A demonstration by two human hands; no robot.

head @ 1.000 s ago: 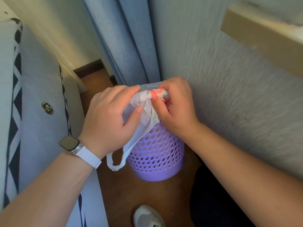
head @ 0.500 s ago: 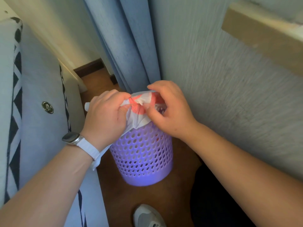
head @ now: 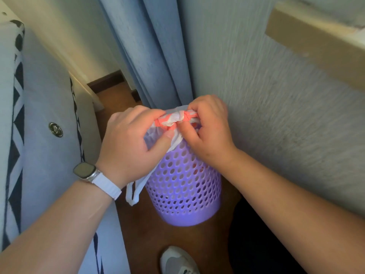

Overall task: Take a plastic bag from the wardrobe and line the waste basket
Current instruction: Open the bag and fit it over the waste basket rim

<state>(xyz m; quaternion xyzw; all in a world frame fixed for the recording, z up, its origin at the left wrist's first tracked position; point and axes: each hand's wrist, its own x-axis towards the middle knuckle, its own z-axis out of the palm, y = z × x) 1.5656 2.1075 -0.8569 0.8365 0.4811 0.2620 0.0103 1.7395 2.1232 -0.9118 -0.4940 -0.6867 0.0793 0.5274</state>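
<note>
Both hands meet above the mouth of a purple perforated waste basket (head: pixel 183 186), each pinching a bunched white plastic bag (head: pixel 173 123) with red-orange print. The left hand (head: pixel 130 143) has its fingers curled over the top of the crumpled film and its thumb pressed up from below, so the bag is caught between thumb and fingertips. The right hand (head: pixel 209 127) grips the other end of the bunch, fingers folded tightly around the twisted plastic, knuckles toward the textured grey wall just beyond it. The bag is gathered into a tight wad between the two hands, directly over the basket's rim; whether any of it is already inside the basket cannot be told. One white handle loop (head: pixel 134 192) of the bag hangs down below the left wrist, beside the basket's outer wall. The basket stands upright on a brown floor (head: pixel 142 230) beneath the hands. A white-strapped smartwatch (head: pixel 85 171) sits on the left wrist. Left of that arm is a grey upholstered surface (head: pixel 43 107) with a black and white diamond pattern. Behind the hands hang blue curtains (head: pixel 150 52). Below the hands, a grey and white shoe (head: pixel 177 262) shows at the frame's bottom edge
</note>
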